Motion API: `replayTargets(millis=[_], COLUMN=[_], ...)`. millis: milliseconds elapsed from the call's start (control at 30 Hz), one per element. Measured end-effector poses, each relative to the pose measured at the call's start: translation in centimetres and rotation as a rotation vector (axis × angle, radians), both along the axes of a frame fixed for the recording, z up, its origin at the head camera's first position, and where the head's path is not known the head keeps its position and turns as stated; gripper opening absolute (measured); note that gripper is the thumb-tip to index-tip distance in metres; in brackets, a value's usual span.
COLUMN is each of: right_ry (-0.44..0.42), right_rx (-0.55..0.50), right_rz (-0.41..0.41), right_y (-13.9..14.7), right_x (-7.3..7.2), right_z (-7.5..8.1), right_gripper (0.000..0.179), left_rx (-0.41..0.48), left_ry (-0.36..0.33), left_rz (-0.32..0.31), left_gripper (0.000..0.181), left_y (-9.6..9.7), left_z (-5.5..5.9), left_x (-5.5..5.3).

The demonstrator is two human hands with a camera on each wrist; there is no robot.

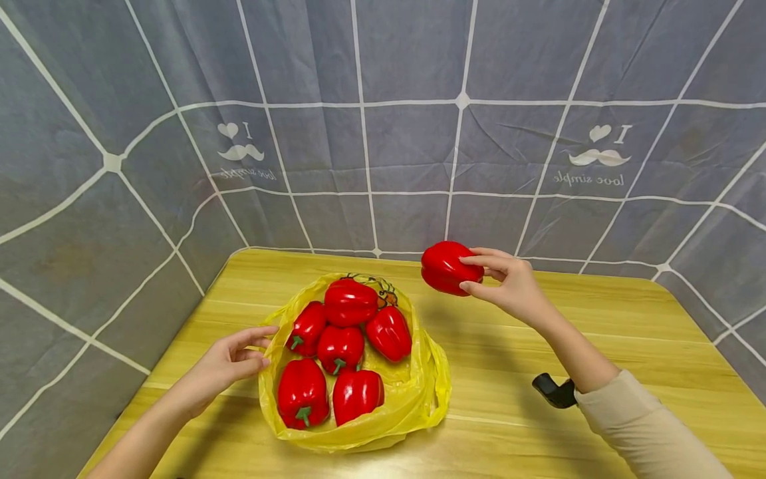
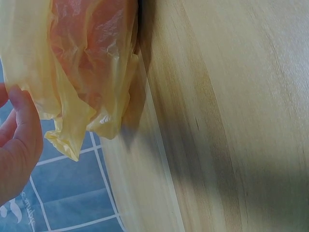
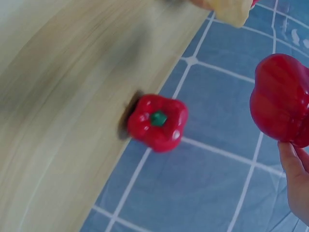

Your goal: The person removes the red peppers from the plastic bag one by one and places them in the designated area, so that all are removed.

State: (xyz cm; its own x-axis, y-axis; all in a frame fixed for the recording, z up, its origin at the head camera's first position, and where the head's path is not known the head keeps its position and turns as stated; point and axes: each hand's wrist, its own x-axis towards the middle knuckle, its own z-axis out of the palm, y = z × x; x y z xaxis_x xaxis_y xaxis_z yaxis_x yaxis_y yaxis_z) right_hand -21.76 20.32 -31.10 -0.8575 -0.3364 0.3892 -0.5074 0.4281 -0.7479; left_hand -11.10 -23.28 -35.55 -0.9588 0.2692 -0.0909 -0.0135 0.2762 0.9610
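My right hand (image 1: 509, 283) grips a glossy red bell pepper (image 1: 452, 267) over the back of the table, thumb on the near side and fingers on the far side. In the right wrist view the held bell pepper (image 3: 280, 99) is at the right edge. Another red bell pepper (image 3: 157, 122) with a green stem appears there near the table edge. On the left, my left hand (image 1: 224, 366) pinches the rim of a yellow plastic bag (image 1: 427, 392). Several red bell peppers (image 1: 341, 348) lie in the wide-mouthed bag, some with green stems showing.
The wood-grain table (image 1: 497, 426) meets a grey-blue curtain (image 1: 413, 146) with white grid lines at the back and sides. A black curved object (image 1: 556, 391) shows beside the right forearm.
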Motion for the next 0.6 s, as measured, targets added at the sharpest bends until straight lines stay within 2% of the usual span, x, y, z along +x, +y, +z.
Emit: replayTargets(millis=[333, 600], right_ry=[-0.043, -0.060], right_rx=[0.011, 0.021], right_rz=[-0.081, -0.127], right_y=[2.5, 4.2], right_x=[-0.1, -0.1], right_z=[-0.8, -1.7], right_gripper=[0.037, 0.038], left_rx=[-0.007, 0.025], left_ry=[0.018, 0.017], left_rz=[-0.017, -0.037], left_gripper=[0.054, 0.054], left_y=[-0.2, -0.3], left_z=[-0.1, -0.6], left_x=[0.0, 0.1])
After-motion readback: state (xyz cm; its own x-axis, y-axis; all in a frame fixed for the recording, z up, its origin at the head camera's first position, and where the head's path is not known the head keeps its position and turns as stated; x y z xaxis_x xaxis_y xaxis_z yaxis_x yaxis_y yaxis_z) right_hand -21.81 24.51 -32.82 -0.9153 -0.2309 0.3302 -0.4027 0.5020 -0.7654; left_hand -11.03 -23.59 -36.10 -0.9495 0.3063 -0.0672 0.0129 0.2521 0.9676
